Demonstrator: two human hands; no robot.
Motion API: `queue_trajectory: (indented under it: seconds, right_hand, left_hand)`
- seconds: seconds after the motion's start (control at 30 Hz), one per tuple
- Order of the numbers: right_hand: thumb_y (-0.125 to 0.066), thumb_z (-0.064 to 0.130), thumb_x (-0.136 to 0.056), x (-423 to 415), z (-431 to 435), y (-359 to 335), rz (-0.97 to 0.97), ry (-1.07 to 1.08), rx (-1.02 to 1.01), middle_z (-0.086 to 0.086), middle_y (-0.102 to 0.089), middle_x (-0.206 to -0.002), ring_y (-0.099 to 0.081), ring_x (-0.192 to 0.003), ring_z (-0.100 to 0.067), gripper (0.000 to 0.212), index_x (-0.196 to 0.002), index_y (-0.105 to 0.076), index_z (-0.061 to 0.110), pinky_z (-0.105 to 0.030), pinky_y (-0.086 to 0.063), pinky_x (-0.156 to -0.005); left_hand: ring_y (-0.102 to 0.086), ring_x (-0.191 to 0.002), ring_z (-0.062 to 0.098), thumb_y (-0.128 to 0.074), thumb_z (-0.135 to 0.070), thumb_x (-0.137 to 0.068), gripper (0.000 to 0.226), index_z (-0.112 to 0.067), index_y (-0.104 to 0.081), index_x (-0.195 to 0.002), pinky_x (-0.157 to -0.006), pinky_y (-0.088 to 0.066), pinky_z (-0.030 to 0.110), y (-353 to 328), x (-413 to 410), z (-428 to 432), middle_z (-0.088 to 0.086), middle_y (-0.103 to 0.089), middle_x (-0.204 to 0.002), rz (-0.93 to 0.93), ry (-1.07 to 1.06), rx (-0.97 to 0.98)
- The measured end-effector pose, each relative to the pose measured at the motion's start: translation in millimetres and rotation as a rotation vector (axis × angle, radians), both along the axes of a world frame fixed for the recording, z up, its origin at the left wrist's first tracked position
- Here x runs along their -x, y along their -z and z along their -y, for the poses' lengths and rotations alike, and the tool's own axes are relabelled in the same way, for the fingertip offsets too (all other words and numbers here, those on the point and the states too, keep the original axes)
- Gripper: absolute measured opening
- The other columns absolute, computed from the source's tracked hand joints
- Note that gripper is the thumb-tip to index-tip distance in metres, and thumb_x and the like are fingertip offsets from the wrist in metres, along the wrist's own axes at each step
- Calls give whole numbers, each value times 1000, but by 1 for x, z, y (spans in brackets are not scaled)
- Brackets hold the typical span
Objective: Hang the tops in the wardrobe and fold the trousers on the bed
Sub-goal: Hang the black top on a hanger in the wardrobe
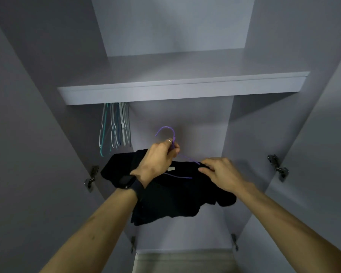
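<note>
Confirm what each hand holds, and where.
Left hand grips the purple hanger at its neck, below the hook. Right hand pinches the black top at its shoulder.

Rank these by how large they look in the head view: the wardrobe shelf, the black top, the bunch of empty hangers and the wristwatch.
1. wardrobe shelf
2. black top
3. bunch of empty hangers
4. wristwatch
The wristwatch is nearest the camera, yet it looks smallest anyway.
</note>
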State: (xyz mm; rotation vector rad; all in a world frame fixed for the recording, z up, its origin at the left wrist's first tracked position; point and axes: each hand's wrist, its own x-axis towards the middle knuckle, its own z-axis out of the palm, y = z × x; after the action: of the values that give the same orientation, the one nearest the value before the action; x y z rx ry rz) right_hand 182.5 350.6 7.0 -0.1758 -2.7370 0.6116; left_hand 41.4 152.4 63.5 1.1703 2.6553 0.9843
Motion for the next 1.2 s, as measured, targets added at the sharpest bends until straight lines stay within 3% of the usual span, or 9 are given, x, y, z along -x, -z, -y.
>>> queue_trajectory:
  seconds: [0.13, 0.27, 0.33, 0.47, 0.6, 0.8, 0.9, 1.03, 1.2]
  right_hand:
    - [-64, 30, -98, -15, -5, 9, 60, 96, 43, 9, -61, -75, -57, -68, -13, 16, -97, -69, 14, -26, -39, -60]
    - [-61, 28, -99, -29, -16, 15, 184, 256, 14, 0, -66, -78, -63, -73, -23, 15, -92, -64, 16, -30, -38, -60]
    - [-58, 29, -99, -31, -25, 12, 259, 342, -26, -6, -71, -88, -66, -85, -29, 15, -93, -61, 17, -29, -35, -62]
    - [-53, 30, -100, -19, -50, -8, 370, 463, -81, -11, -72, -105, -65, -99, -32, 20, -96, -60, 12, -28, -32, -64]
    - [-53, 28, -101, 3, -81, -35, 380, 554, 43, -13, -70, -104, -64, -98, -32, 22, -87, -52, 11, -27, -33, -65]
    - [-53, 28, -100, 41, -135, -38, 230, 674, 131, -6, -60, -86, -47, -67, -19, 22, -82, -52, 15, -28, -34, -57]
    - [-53, 28, -101, 58, -162, -22, 105, 691, 151, -10, -66, -97, -51, -73, -23, 21, -86, -54, 14, -26, -36, -65]
    - [-52, 27, -101, 70, -190, -3, -33, 733, 154, -16, -68, -114, -63, -101, -34, 25, -110, -62, 5, -27, -36, -71]
    - [-53, 22, -98, 71, -210, -4, -133, 778, 95, -16, -64, -96, -55, -75, -29, 20, -82, -52, 10, -31, -34, -66]
  left_hand:
    - [-63, -108, 18, -53, -43, -102, 31, -22, -61, -123, -89, -54, 36, 13, -7, -16, -4, -65, -116, -55, 30, 72]
    - [-45, -132, 23, -47, -51, -101, 51, -22, -51, -143, -105, -43, 40, 23, -10, -27, 0, -52, -143, -280, -16, 310]
    - [-36, -142, 24, -49, -43, -102, 50, -20, -48, -146, -114, -31, 40, 17, -9, -33, 4, -44, -152, -482, -30, 223]
    - [-14, -155, 28, -55, -35, -97, 66, -15, -34, -157, -123, -12, 54, -22, -1, -76, 10, -18, -167, -809, -2, -30]
    - [0, -156, 25, -51, -39, -97, 77, -19, -15, -162, -123, 0, 55, -53, 13, -132, 7, -4, -169, -926, -32, -47]
    - [3, -156, 27, -46, -43, -100, 75, -19, -12, -162, -123, 4, 57, -33, 37, -187, 5, -1, -169, -1036, -162, -207]
    - [0, -156, 24, -44, -42, -100, 72, -21, -14, -162, -123, 4, 56, -25, 55, -199, 4, -6, -170, -1143, -202, -302]
    - [-5, -156, 24, -38, -42, -103, 65, -23, -17, -162, -124, -3, 57, -19, 59, -208, 3, -12, -169, -1201, -242, -369]
    - [2, -156, 23, -25, -42, -107, 61, -27, -6, -162, -123, 3, 55, -19, 67, -211, 1, -2, -170, -1238, -289, -381]
